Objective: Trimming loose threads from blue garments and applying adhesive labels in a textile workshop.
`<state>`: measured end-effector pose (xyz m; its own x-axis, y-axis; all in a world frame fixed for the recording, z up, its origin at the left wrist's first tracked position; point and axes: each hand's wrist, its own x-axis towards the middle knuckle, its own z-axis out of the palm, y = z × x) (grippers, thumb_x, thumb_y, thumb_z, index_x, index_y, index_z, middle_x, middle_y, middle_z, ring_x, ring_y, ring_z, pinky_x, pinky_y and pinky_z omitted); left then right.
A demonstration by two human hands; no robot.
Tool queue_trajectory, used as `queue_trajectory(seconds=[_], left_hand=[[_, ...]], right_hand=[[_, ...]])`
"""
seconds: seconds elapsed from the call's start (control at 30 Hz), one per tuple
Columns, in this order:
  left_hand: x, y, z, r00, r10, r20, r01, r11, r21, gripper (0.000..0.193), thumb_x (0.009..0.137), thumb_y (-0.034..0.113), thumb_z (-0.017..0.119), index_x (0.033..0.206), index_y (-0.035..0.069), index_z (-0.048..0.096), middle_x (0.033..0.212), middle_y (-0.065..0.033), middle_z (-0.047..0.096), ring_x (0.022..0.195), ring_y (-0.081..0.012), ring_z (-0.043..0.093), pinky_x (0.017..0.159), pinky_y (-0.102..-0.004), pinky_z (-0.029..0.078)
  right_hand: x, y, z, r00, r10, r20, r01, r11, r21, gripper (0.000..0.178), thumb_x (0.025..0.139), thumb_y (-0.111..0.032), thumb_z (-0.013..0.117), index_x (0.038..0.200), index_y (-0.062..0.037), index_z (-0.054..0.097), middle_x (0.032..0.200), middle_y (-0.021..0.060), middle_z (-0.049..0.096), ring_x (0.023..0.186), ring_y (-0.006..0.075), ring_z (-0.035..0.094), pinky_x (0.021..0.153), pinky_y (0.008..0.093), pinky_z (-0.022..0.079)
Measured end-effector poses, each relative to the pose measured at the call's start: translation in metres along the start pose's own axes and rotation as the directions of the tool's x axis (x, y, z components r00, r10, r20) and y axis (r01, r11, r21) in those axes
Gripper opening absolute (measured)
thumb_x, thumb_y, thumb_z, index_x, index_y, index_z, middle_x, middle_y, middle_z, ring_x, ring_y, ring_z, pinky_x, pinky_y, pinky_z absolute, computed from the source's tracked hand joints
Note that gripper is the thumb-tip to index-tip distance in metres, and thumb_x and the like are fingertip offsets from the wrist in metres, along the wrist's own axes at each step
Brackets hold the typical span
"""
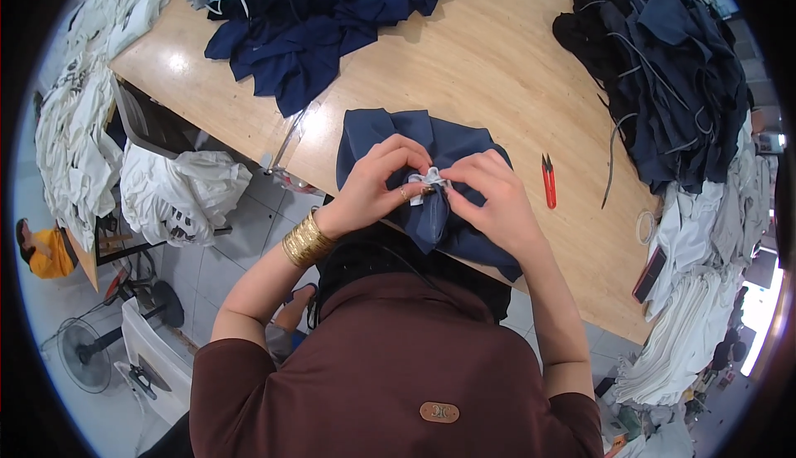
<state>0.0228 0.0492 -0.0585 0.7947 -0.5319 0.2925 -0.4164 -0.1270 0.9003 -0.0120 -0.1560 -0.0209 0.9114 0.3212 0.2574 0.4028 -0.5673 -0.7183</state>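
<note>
A slate-blue garment (pixel 473 139) lies bunched at the near edge of the table in front of me. Over it, my left hand (pixel 383 178) pinches a small looped white cord or strip (pixel 431 178) at the garment's gathered part. From the other side, my right hand (pixel 491 195) grips the same white piece between thumb and fingertips. The two hands almost meet there, and the fingers partly cover the white piece, so its exact kind is unclear. To the right of my right hand, red thread snips (pixel 549 183) rest on the wood, blades pointing away from me.
The wooden table (pixel 464 60) carries navy garments (pixel 307 39) at the far left and a dark pile (pixel 676 77) with loose cords at the right. White clothes (pixel 178 193) hang beyond the left edge. White stacks (pixel 680 334) line the right. A fan (pixel 83 354) stands lower left.
</note>
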Motion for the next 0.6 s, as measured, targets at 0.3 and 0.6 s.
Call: queue_trajectory(seconds=[0.3, 0.6], left_hand=[[0.004, 0.005, -0.002, 0.983, 0.121, 0.136, -0.145, 0.973, 0.18, 0.022, 0.073, 0.011, 0.071, 0.09, 0.01, 0.058, 0.099, -0.0007, 0.056, 0.093, -0.0185, 0.053, 0.085, -0.0321, 0.035], [0.001, 0.01, 0.005, 0.948, 0.26, 0.186, -0.319, 0.768, 0.555, 0.018, 0.071, 0.015, 0.071, 0.084, 0.013, 0.058, 0.093, 0.0017, 0.053, 0.081, -0.0162, 0.049, 0.077, -0.0317, 0.032]], right_hand=[[-0.005, 0.007, 0.002, 0.999, -0.001, 0.032, -0.001, 0.999, 0.05, 0.013, 0.068, -0.003, 0.066, 0.08, -0.0036, 0.061, 0.077, 0.0056, 0.057, 0.077, 0.0221, 0.052, 0.067, 0.0323, 0.045], [-0.011, 0.012, -0.005, 0.775, 0.411, 0.479, -0.621, 0.632, 0.463, 0.009, 0.075, -0.005, 0.066, 0.078, -0.0018, 0.058, 0.073, -0.004, 0.045, 0.068, 0.0046, 0.041, 0.061, 0.0207, 0.035]])
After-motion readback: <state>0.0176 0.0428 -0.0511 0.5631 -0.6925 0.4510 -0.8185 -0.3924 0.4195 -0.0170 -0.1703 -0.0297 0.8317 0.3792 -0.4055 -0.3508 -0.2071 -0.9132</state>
